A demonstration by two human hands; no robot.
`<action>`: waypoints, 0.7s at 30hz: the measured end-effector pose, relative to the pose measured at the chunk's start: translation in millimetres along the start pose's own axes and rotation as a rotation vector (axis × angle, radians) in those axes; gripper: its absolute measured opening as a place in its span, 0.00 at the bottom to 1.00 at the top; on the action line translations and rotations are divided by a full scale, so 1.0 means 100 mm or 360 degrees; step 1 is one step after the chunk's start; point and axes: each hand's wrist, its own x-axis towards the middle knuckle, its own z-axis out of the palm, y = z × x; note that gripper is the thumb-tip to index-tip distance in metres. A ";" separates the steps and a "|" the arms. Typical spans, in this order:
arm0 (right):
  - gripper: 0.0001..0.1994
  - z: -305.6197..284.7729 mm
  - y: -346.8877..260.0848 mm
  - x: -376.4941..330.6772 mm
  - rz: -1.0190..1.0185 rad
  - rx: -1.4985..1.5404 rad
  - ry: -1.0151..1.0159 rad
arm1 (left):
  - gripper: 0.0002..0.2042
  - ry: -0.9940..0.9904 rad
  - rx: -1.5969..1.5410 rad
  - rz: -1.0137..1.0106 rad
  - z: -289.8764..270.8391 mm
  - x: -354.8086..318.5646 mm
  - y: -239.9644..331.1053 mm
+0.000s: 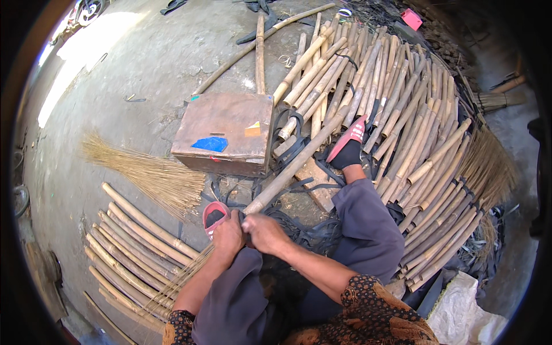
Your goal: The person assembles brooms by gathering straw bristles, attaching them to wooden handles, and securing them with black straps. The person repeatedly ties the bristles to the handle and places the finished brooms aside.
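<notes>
My left hand [228,234] is closed around a bundle of thin straw-coloured sticks [190,271], which fans out to the lower left beneath my forearm. A long bamboo pole [296,165] slants away to the upper right from the spot where both hands meet. My right hand [265,233] makes a fist beside the left one, close to the pole's near end. What lies inside that fist is hidden. Black rubber-like strips [302,227] lie tangled on the ground just past my hands.
A brown wooden box [227,129] stands ahead, with a stick broom head [146,172] left of it. Many cut bamboo poles [397,109] are piled on the right. More bamboo lengths [135,250] lie at left. A white sack [463,313] sits at lower right.
</notes>
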 end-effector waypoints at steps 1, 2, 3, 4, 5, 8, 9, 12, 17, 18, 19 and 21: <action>0.09 0.04 -0.05 -0.08 0.0044 0.0175 -0.0198 | 0.24 -0.0084 0.0004 -0.0022 -0.03 0.01 -0.01; 0.10 0.08 -0.09 -0.16 0.0015 0.0283 -0.0286 | 0.24 -0.0086 -0.0012 -0.0071 -0.05 0.03 -0.02; 0.11 0.07 -0.07 -0.26 0.0173 0.0251 -0.0326 | 0.24 -0.0148 -0.0008 -0.0144 -0.09 0.05 -0.05; 0.11 0.04 -0.01 -0.39 0.0161 0.0280 -0.0363 | 0.24 -0.0190 -0.0009 -0.0204 -0.11 0.08 -0.08; 0.10 0.00 0.10 -0.44 0.0245 0.0297 -0.0398 | 0.23 -0.0208 -0.0044 -0.0102 -0.13 0.09 -0.14; 0.11 0.01 0.45 -0.46 0.0533 0.0516 -0.0424 | 0.18 -0.0941 -0.0587 -0.0283 -0.11 0.15 -0.33; 0.12 0.05 0.54 -0.40 0.0554 0.0882 -0.0316 | 0.14 -0.1139 -0.1165 -0.0281 -0.07 0.15 -0.38; 0.14 0.01 0.76 -0.31 0.0880 0.1755 -0.0692 | 0.16 -0.1814 -0.2076 -0.0539 0.00 0.16 -0.51; 0.16 0.20 0.71 -0.31 0.1240 0.1578 -0.0498 | 0.26 -0.1007 -0.0899 -0.0202 0.00 0.03 -0.23; 0.16 0.28 0.68 -0.29 0.1001 0.1601 -0.0362 | 0.29 -0.0889 -0.0632 -0.0096 -0.01 -0.03 -0.11; 0.15 0.35 0.65 -0.27 0.0860 0.1547 -0.0197 | 0.32 -0.0647 -0.0320 -0.0047 -0.01 -0.09 -0.01; 0.15 0.37 0.65 -0.27 0.0725 0.1551 -0.0215 | 0.33 -0.0539 -0.0035 -0.0095 -0.08 -0.07 0.07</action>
